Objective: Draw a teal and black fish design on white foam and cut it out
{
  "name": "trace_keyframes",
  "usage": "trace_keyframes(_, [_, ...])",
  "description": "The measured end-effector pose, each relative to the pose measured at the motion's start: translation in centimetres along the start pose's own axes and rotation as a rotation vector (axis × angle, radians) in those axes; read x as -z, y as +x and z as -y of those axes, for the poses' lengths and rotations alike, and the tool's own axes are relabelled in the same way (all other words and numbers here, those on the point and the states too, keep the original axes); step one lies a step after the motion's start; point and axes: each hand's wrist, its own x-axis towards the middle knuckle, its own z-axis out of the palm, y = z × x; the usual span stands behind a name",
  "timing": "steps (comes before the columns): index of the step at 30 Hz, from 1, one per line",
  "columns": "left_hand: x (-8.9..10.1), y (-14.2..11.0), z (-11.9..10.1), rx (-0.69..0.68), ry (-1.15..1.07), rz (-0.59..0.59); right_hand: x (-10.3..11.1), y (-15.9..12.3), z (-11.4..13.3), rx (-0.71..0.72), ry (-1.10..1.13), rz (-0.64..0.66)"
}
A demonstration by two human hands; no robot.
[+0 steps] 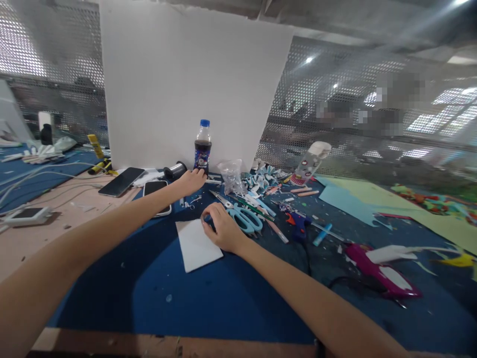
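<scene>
My left hand (191, 181) reaches far forward to the foot of a cola bottle (202, 147) with a blue cap, its fingers curled at the bottle's base next to a small dark spool (175, 170). My right hand (221, 226) rests on the blue mat with its fingers pinched at the top right corner of a white foam square (197, 245). Light blue scissors (244, 218) lie just right of that hand.
A large white board (186, 79) stands upright behind the bottle. Two phones (121, 181) lie at the left. Paper scraps, a plastic bag (231, 175), a blue glue gun (298, 221), a magenta tool (376, 271) and coloured sheets (372, 204) crowd the right side.
</scene>
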Motion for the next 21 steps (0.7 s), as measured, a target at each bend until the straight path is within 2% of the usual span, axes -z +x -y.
trace_keyframes(5, [1.8,-2.6,-0.5,0.097,-0.068,0.054,0.3,0.2,0.5,-0.109,0.149,-0.019])
trace_keyframes(7, [2.5,-4.7,-1.1,0.122,-0.1,0.065,0.4,0.4,0.9,-0.186,0.233,-0.047])
trace_keyframes(10, [3.2,-8.7,-2.7,0.052,-0.168,0.112,0.3,0.5,2.0,-0.339,0.402,-0.104])
trace_keyframes(13, [2.9,-12.6,-4.6,-0.054,-0.236,0.157,0.0,0.3,3.1,-0.463,0.594,-0.081])
trace_keyframes(15, [2.3,-14.4,-5.7,-0.097,-0.264,0.142,-0.3,0.2,3.9,-0.517,0.684,-0.047])
trace_keyframes(18, [1.5,-15.6,-6.5,-0.122,-0.291,0.092,-0.9,0.0,4.9,-0.563,0.735,-0.051])
trace_keyframes(21, [0.8,-15.6,-6.4,-0.149,-0.32,0.057,-1.1,0.0,5.6,-0.559,0.729,-0.049])
